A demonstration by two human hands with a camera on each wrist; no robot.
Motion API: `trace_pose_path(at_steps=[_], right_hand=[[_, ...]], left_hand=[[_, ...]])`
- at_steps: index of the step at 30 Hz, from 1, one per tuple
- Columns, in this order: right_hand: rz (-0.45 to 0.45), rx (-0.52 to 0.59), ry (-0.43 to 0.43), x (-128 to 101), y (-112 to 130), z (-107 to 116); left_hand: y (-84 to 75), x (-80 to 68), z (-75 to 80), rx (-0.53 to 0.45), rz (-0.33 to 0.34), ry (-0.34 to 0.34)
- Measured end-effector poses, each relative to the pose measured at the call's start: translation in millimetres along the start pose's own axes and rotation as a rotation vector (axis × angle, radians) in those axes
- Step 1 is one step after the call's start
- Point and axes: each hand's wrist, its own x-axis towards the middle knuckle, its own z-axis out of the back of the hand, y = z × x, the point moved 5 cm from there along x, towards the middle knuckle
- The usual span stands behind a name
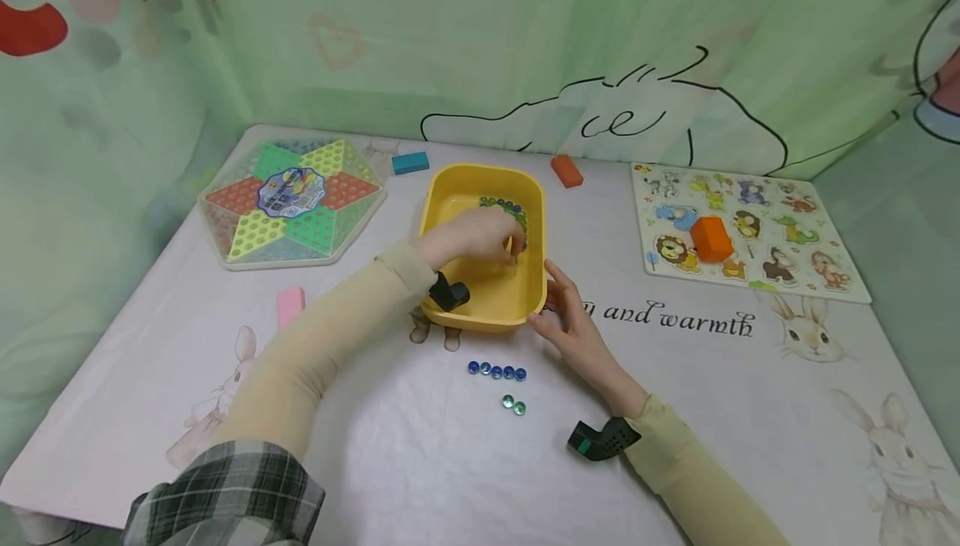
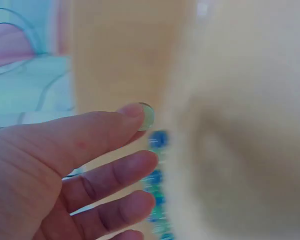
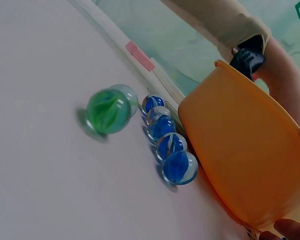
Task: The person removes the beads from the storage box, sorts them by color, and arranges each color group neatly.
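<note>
A yellow plastic tub [image 1: 457,196] stands mid-table with several blue and green marbles [image 1: 504,206] along its far right wall. My left hand [image 1: 510,251] reaches into the tub. In the left wrist view its fingertips [image 2: 132,111] pinch a pale green marble [image 2: 148,116] above the blurred marbles [image 2: 157,175]. My right hand [image 1: 553,304] lies with straight fingers against the tub's near right corner. In front of the tub lie a row of blue marbles [image 1: 497,371] [image 3: 165,145] and two green marbles [image 1: 513,403] [image 3: 109,111].
A Chinese checkers board [image 1: 291,200] sits at the back left, an animal puzzle board [image 1: 780,279] with an orange block [image 1: 711,237] on it at the right. A teal block [image 1: 410,162], an orange block [image 1: 567,171] and a pink block [image 1: 290,306] lie around the tub.
</note>
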Motion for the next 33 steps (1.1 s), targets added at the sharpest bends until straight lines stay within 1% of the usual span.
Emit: trace_pose_path(at_steps=[4,7,13,16,21,27,29,31,33], right_hand=[[-0.013,-0.003,0.0,0,0,0],[-0.019,-0.001,0.003,0,-1,0],[-0.019,0.008,0.002,0,-2,0],[-0.026,0.004,0.0,0,-1,0],[-0.031,-0.004,0.0,0,0,-1],[-0.017,0.007,-0.001,1,-1,-1],[-0.007,0.008,-0.004,1,-1,-1],[-0.003,0.007,-0.004,1,-1,-1],[0.002,0.007,-0.006,1,-1,0]], left_hand=[[-2.2,-15.0,13.0,-0.037,-0.027,-0.055],[-3.9,-27.7,17.7,-0.067,-0.043,-0.097],[-11.4,-54.4,19.6,-0.098,-0.052,-0.164],[-16.8,-66.7,18.1,-0.126,-0.049,-0.22],[-26.7,-86.0,7.7,-0.145,-0.076,-0.33],[-37.0,-113.2,-10.2,-0.151,-0.106,-0.405],[-39.8,-121.3,-15.8,-0.146,-0.133,-0.427],[-43.4,-128.2,-22.6,-0.15,-0.174,-0.45],[-47.7,-133.5,-32.0,-0.149,-0.213,-0.455]])
